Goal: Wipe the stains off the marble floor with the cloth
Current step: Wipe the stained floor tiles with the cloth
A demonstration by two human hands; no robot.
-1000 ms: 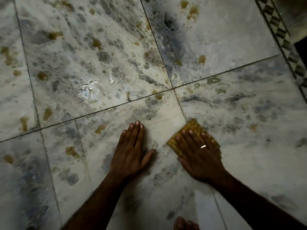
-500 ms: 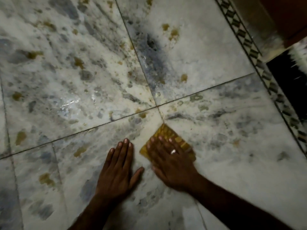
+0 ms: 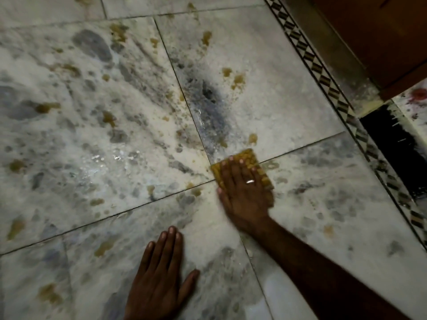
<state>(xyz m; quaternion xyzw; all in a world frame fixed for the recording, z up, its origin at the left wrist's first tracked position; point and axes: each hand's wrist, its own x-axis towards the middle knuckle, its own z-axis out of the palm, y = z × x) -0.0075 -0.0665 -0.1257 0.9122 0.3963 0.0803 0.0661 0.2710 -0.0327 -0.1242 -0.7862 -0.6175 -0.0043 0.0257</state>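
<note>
A folded yellow cloth [image 3: 250,158] lies flat on the white-grey marble floor [image 3: 92,139], right where four tile joints meet. My right hand [image 3: 242,190], with a ring on one finger, presses flat on top of the cloth and hides most of it. My left hand [image 3: 161,273] rests palm down on the tile nearer to me, fingers together, holding nothing. Several yellow-brown stains [image 3: 238,80] dot the tiles beyond the cloth and to the left. One stain [image 3: 253,138] sits just past the cloth's far edge.
A patterned black-and-white border strip [image 3: 323,82] runs diagonally along the right. Beyond it stand a brown wooden panel [image 3: 381,38] and a black mat [image 3: 397,153]. A wet, shiny patch [image 3: 108,158] glints on the left tile.
My right hand has pushed the cloth away from me, up to the tile junction. My left hand has stayed planted, and the view has shifted towards the far right.
</note>
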